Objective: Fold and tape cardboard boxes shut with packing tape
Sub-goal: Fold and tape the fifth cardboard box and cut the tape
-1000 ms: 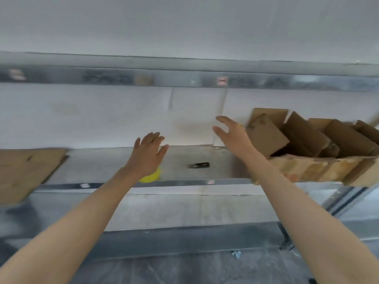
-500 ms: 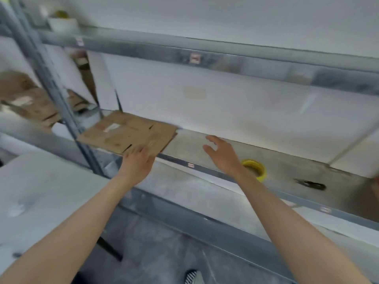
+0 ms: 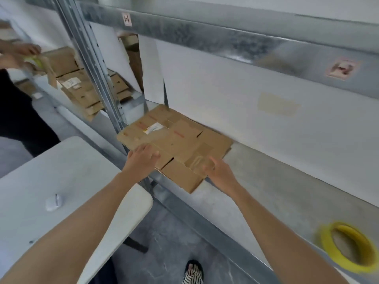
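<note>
The flattened cardboard boxes (image 3: 174, 138) overhang the metal shelf (image 3: 266, 191). The left hand (image 3: 141, 158) rests flat on them; the right hand (image 3: 215, 169) is too blurred to tell its grip. An uneven pull could spill the stack.

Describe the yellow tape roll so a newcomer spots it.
Find the grey metal shelf deck along the white wall. Follow it right from the flattened brown cardboard stack. The yellow tape roll lies flat by itself, the only round thing on that deck.
</note>
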Available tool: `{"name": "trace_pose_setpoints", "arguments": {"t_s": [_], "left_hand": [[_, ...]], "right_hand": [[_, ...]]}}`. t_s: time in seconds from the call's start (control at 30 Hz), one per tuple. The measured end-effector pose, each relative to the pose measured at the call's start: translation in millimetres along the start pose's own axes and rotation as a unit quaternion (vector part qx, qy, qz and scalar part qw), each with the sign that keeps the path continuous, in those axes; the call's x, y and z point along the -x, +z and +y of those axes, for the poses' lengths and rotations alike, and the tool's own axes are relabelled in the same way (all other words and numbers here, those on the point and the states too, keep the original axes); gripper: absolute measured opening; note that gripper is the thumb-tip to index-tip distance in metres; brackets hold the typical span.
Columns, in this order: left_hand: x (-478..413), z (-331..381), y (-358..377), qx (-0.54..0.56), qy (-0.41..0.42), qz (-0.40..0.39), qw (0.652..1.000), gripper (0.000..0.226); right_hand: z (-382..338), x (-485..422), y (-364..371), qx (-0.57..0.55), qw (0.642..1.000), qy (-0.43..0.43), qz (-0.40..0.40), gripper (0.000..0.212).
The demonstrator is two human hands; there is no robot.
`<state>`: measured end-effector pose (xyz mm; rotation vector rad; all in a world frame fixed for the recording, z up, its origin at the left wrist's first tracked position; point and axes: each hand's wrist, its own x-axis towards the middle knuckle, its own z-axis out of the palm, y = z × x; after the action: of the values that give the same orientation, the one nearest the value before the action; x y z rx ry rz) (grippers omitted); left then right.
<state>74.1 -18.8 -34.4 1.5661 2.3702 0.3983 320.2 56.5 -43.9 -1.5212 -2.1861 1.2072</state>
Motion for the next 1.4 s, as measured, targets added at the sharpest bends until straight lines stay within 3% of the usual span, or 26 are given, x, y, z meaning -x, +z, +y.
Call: {"name": "trace_pose_setpoints", "arguments": {"t_s": [0.13, 0.27, 0.63, 0.8, 1.0, 1.13, 1.4], "left_hand": [[-41, -12, 8, -0.003, -0.024, -0.025, 0.999, 0.025], [-69, -11, 14, -0.024, -0.037, -0.034, 0.998, 0.031], [-148, -55, 4, 0.004, -0.103, -0.079, 0.992, 0.056], [-173, -77, -5, -0.027, -0.117, -0.065, 0.991, 0.084], [-178, -88, -7, 0.044, -0.115, -0.032, 0.992, 0.085], [-170, -87, -15, 0.14, -0.135, -0.019, 0.981, 0.087], [-131, -64, -25, 0.302, -0.117, 0.024, 0.946, 0.072]], "right_hand": [[4, -36, 12, 0.098, 0.993, -0.001, 0.066, 0.051], [6, -50, 21, 0.16, 0.983, 0.013, 0.092, 0.06], [-14, -61, 38, 0.078, 0.968, 0.168, 0.169, 0.071], [-19, -61, 45, 0.09, 0.957, 0.2, 0.189, 0.073], [-32, -67, 51, 0.01, 0.951, 0.212, 0.226, 0.064], [-43, -55, 43, -0.099, 0.929, 0.22, 0.281, 0.08], [-49, 1, 14, -0.157, 0.894, 0.178, 0.379, 0.084]]}}
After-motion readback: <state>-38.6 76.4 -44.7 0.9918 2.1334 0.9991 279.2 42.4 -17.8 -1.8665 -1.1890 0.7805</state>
